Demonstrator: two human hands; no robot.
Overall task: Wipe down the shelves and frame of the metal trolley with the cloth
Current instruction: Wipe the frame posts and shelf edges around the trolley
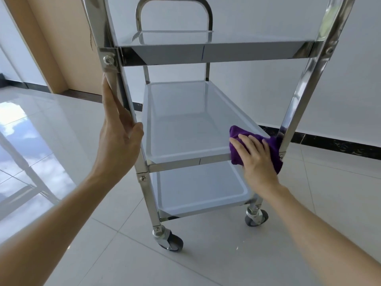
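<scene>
A shiny metal trolley (206,52) with three tray shelves stands on castors in front of me. My left hand (117,129) lies along its near left post, fingers straight up the post and thumb hooked round the inner side. My right hand (255,157) presses a purple cloth (237,134) with spread fingers onto the near right corner of the middle shelf (185,124), beside the right post (296,100). The cloth drapes over the shelf's front rim. The bottom shelf (198,190) sits below.
Glossy pale floor tiles (206,254) surround the trolley. A white wall with a dark skirting strip (329,143) runs behind it. A tan wooden door panel (61,44) stands at the back left. Two front castors (171,240) rest on the tiles.
</scene>
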